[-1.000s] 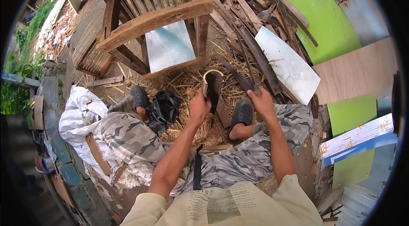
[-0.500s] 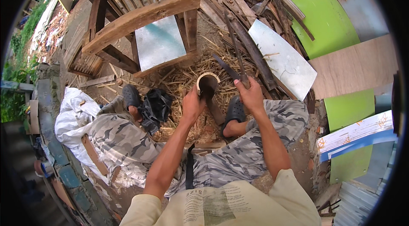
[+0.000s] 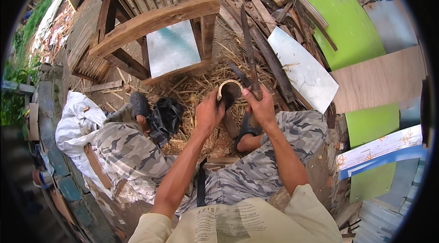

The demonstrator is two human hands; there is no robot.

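Observation:
Between my knees, my left hand [image 3: 209, 112] is closed round a short bamboo tube [image 3: 231, 91] with a pale cut rim and a dark hollow inside. My right hand [image 3: 261, 105] grips the handle of a long knife [image 3: 249, 53]; its narrow dark blade points away from me, and the fist is right beside the tube's right edge. Beyond the tube, a second dark blade [image 3: 239, 73] slants over the straw-like shavings; its near end is hidden behind my right hand and the knife. A wood block [image 3: 231, 126] stands below the tube.
A wooden chair frame [image 3: 155, 25] with a pale panel [image 3: 173, 48] stands ahead on the left. Scrap timber [image 3: 274, 67] and a white board [image 3: 302, 70] lie at the right, near green panels [image 3: 331, 18]. A black plastic bag [image 3: 165, 119] sits by my left foot.
My right hand and the knife have shifted slightly left, closer to the tube, and the blade stands straighter. The bamboo tube has moved a little to the right and turned in my left hand.

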